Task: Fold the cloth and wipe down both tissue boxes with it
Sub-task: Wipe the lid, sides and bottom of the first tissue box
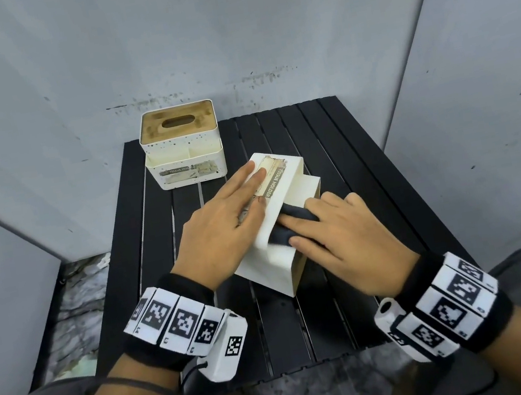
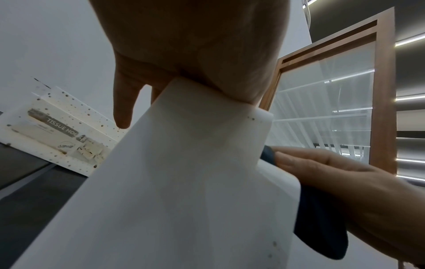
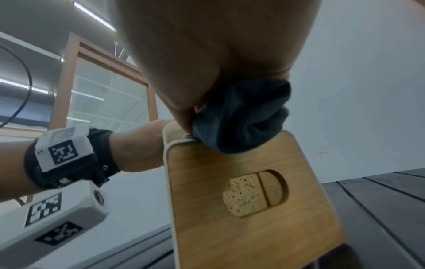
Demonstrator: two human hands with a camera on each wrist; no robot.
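Note:
A white tissue box (image 1: 267, 271) lies tipped on its side mid-table, its wooden lid (image 3: 230, 236) facing right. My left hand (image 1: 244, 193) presses flat on its upper face, fingers straight over the label. My right hand (image 1: 323, 224) holds a bunched dark cloth (image 1: 294, 217) against the box's upper right edge. The cloth (image 3: 241, 118) is gathered under my palm at the rim of the lid. The second tissue box (image 1: 184, 165), speckled white with a wooden top, stands upright at the table's back left, and neither hand is on it.
The black slatted table (image 1: 338, 134) is enclosed by grey panels behind and on both sides. A gap to the floor opens at the left. Both wrists carry marker bands; my knees sit at the near edge.

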